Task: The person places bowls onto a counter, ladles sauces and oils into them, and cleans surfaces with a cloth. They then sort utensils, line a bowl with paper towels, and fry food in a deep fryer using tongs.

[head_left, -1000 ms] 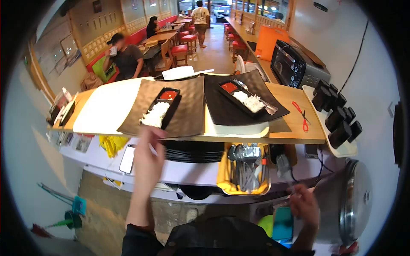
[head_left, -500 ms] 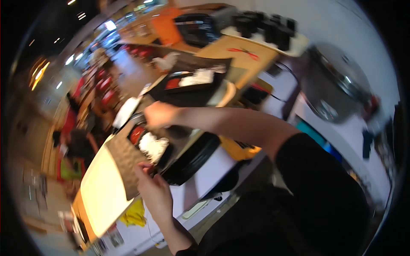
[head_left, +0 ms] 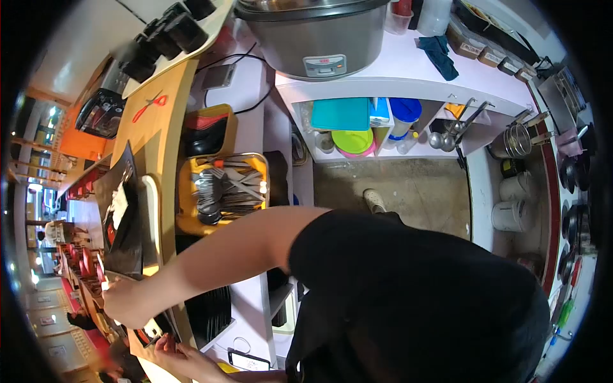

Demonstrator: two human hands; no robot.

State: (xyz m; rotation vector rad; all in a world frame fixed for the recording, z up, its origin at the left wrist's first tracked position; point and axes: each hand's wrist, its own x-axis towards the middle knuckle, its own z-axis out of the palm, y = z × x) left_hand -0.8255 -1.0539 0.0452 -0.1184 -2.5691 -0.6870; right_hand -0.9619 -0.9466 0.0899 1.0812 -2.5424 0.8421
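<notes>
At the lower left, a small black food tray (head_left: 151,333) with white and red food in it sits over the counter, partly hidden by my hands. My left hand (head_left: 182,360) has its fingers curled at the tray's near edge, gripping it. Over the far end of the tray is my right hand (head_left: 126,305), its fingers curled and mostly hidden by the back of the hand. Further up the counter lies a second black tray (head_left: 117,214) with white and red food, on a dark placemat (head_left: 134,246).
A cutlery basket (head_left: 255,167), a brown box (head_left: 225,121) and red scissors (head_left: 151,107) are near the wooden counter (head_left: 167,147). A large rice cooker (head_left: 313,38) stands on the white shelf unit. Black cups (head_left: 175,32) crowd a board at upper left. People sit beyond the counter.
My view has swung to the right and down, so the hands and near tray now appear at the lower left. Both hands remain at the near tray.
</notes>
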